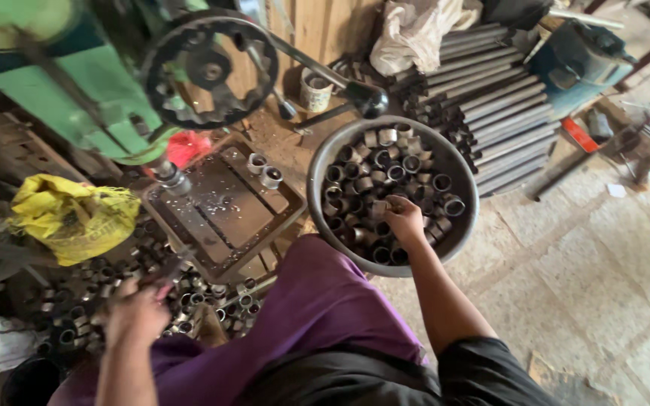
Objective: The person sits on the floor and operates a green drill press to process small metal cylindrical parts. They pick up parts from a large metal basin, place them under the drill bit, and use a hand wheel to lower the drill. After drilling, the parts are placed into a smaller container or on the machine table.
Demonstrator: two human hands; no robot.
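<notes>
We took the green drill press (pixel 47 83) as our landmark. Its black handwheel (pixel 208 69) hung at its front, and the grey slotted machine table (pixel 223 203) sat just below it with two short metal rings (pixel 263 170) standing on it. To the right of the press, the round metal basin (pixel 321 173) lay full of short steel tube pieces (pixel 400 162), most with their bores facing up. Beyond the basin, long steel pipes (pixel 490 113) were stacked. Our right hand (pixel 404 218) was down inside the basin, fingers closed on one tube piece (pixel 380 208) at its near side. Below the press, our left hand (pixel 138 312) rested over a loose heap of finished pieces (pixel 212 297); we could not tell whether it gripped anything. The right hand was plainly nearer the basin's stock.
</notes>
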